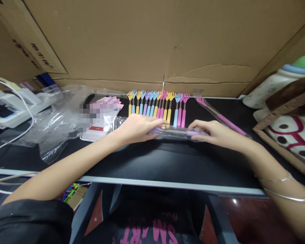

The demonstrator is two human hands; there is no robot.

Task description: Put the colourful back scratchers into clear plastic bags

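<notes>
Between my hands lies a purple back scratcher (191, 133) in a clear plastic sleeve (175, 131), held crosswise above the black table. My left hand (139, 128) is closed around its left end, covering part of it. The fingers of my right hand (208, 132) pinch the sleeve at the purple right end. Just behind them, a row of back scratchers (152, 105) in yellow, blue, purple and pink stands out with the claw ends pointing away from me. A pink back scratcher (228, 123) in a clear sleeve rests to the right of my right hand.
Crumpled clear plastic bags (58, 118) spread over the left side. A phone (101, 127) lies beside pink paper pieces (112, 101). A power strip (17, 105) with white cables sits far left. At right are a bottle (274, 84) and a patterned bag (292, 135). Cardboard (142, 40) walls the back.
</notes>
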